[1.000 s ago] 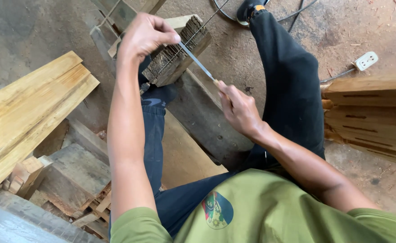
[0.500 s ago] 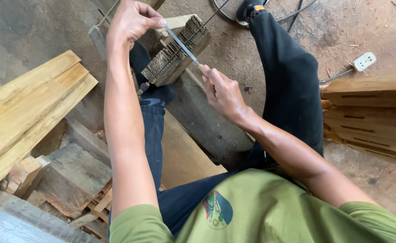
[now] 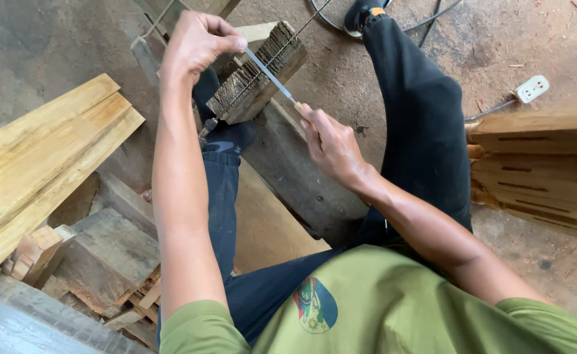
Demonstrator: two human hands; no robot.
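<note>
Dusty concrete floor strewn with sawdust lies under a seated person, with timber stacked on both sides. Across the middle runs a thin metal file (image 3: 270,77), its long axis slanting from upper left down to lower right, laid over the notched top edge of a worn wood block (image 3: 257,82) that carries a blade with a row of teeth. The left hand (image 3: 197,44) pinches the file's far tip, fingers closed tight on it; the right hand (image 3: 331,144) wraps its fingers shut around the handle end, nearer the body. So the file spans between both hands, the block sitting beneath its middle, closer to the left hand. The block leans against a grey beam (image 3: 295,177) between the person's legs in dark trousers (image 3: 419,118).

Pale planks (image 3: 46,157) lie to the left, more boards (image 3: 537,164) to the right, and a white socket strip (image 3: 532,88) rests on the floor.

Against half a second ago, the file sits lower and further toward the body, with the right hand drawn back along the stroke.
</note>
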